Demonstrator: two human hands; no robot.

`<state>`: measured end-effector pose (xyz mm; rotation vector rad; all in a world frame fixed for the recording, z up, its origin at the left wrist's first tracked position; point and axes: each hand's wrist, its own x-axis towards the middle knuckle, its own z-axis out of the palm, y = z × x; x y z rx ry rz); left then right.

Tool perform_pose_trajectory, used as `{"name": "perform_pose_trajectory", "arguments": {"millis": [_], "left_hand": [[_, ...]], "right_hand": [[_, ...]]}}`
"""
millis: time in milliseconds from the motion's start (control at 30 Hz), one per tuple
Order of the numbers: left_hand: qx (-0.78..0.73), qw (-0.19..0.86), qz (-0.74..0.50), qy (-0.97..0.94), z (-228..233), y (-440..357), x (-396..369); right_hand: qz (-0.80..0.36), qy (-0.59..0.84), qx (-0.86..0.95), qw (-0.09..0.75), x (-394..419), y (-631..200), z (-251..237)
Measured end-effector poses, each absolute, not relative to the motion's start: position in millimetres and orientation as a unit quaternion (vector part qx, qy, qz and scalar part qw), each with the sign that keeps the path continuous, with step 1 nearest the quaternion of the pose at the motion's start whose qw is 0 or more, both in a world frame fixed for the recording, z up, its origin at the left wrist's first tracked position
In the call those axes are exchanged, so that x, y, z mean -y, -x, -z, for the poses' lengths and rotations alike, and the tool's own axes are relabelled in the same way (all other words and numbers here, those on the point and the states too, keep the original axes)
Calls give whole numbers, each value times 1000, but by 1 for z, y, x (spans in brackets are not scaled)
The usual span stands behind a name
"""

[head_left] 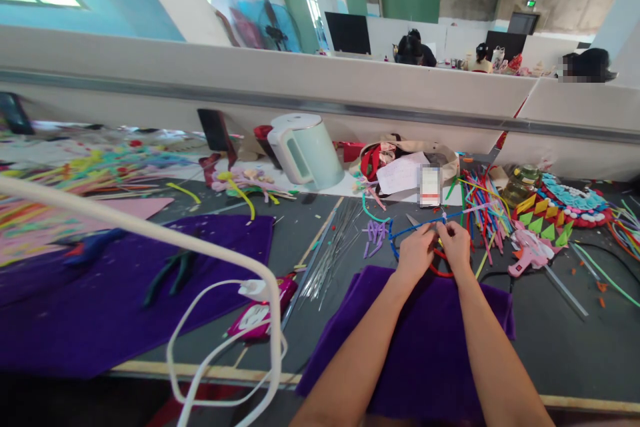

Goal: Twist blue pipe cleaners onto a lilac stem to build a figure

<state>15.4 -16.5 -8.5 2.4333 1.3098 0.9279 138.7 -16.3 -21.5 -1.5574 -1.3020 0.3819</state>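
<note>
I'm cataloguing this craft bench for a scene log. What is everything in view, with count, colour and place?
blue pipe cleaner: one, blue, pinched between both hands
purple cloth: one, under the forearms
kettle: one, pale green, back centre
metal wires: bundle, silver, left of the hands
pipe cleaner pile: many, mixed colours, right of the hands
glue gun: one, pink, right
table: one, grey
left hand: one, on the pipe cleaner
right hand: one, on the pipe cleaner
</note>
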Motion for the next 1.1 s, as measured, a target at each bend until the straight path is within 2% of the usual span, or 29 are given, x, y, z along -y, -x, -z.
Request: {"name": "perform_pose_trajectory", "arguments": {"millis": [200,433,733,933,1100], "left_hand": [[-463,94,-314,-824,10,-15,15],[-471,120,-318,-814,11,-17,14],[-464,125,-322,-816,13,-17,14],[-455,144,-335,-812,13,-16,14],[-449,153,-350,-808,13,-16,13]], "right_hand": [[-168,653,531,514,14,-142,24],[-264,606,458,595,14,-133,24],[-270,585,465,607,9,-135,31],[-476,497,361,629,11,-141,21],[-544,450,325,629,12,-143,17]]}}
